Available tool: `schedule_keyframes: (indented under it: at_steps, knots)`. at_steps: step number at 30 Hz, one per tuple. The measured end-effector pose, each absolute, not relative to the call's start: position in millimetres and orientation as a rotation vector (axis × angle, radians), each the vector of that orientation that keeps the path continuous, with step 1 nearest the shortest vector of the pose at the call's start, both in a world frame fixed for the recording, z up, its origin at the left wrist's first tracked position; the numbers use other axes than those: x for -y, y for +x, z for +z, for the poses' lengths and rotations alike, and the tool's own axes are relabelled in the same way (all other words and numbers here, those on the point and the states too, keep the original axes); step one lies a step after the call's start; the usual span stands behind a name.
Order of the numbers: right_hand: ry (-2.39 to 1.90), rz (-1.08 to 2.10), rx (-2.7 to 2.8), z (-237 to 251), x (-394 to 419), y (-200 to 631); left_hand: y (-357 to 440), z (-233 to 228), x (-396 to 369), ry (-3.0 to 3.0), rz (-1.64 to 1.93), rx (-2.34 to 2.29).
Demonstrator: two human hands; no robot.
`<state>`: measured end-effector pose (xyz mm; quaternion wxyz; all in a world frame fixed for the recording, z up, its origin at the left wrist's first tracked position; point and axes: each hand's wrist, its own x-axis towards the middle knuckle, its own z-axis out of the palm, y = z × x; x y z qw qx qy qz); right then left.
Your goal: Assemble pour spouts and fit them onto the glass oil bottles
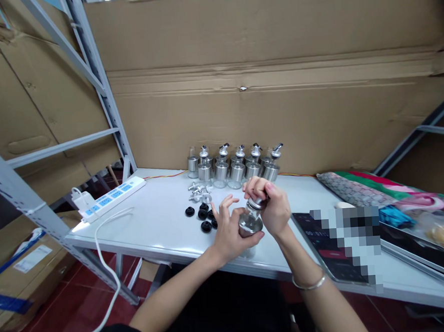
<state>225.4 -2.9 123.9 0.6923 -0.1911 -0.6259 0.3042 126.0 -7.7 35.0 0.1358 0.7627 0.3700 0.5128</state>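
Observation:
My left hand (229, 233) grips a small glass bottle with a steel collar (250, 224) from below, over the white table (161, 225). My right hand (271, 203) is closed around the metal pourer cap (256, 203) on top of that bottle. Just left of my hands lie several black rubber stoppers (202, 215) and a few loose metal pourer caps (199, 191). Behind them, a row of several capped bottles (237, 167) stands near the cardboard wall.
A white power strip (111, 198) with a plugged-in charger lies at the table's left end, its cord hanging off the edge. To the right lie a dark tablet-like device (324, 240), folded patterned cloth (374, 189) and a tray. Grey metal shelving (100, 88) stands left.

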Motion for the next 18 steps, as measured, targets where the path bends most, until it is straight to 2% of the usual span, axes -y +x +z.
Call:
schedule_keyframes:
  at_steps: [10, 18]
  knots:
    - [-0.453, 0.782, 1.496, 118.6, -1.2, 229.1, 126.3, 35.8, 6.8, 2.130, 1.387, -0.962]
    - [-0.433, 0.724, 1.508, 113.8, -0.2, 229.1, 125.2, 36.9, 9.4, 1.999, 1.346, -0.877]
